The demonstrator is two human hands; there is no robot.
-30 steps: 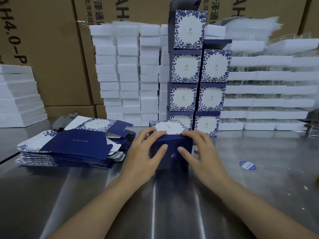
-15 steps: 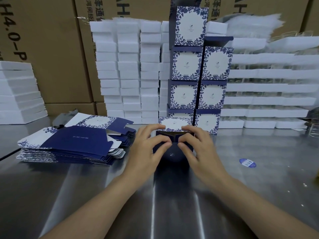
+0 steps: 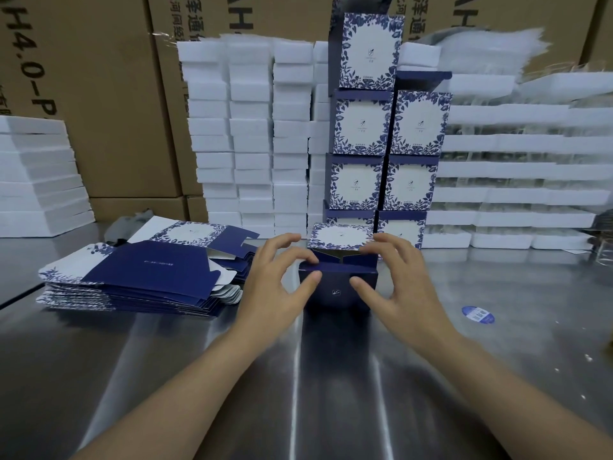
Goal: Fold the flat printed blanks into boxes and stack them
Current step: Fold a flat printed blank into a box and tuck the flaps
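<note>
Head view: the half-folded box (image 3: 338,290) sat on the worktop (image 3: 331,376) right in front of the stacked boxes (image 3: 384,127), handy for stacking. The left hand (image 3: 272,283) and right hand (image 3: 404,283) each gripped it, thumbs on the front and fingers curled over the top, probably to tuck the flaps. It had navy sides, a white floral panel and an open top. The flat blanks (image 3: 149,277) lay just to the left.

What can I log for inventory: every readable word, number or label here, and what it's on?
"H4.0-P", sideways, cut off: left carton.
"泽通" and "AH", cut off: middle carton.
Too small or blurred: print on the stacked boxes, the box in hand, the flat blanks, the round sticker.
</note>
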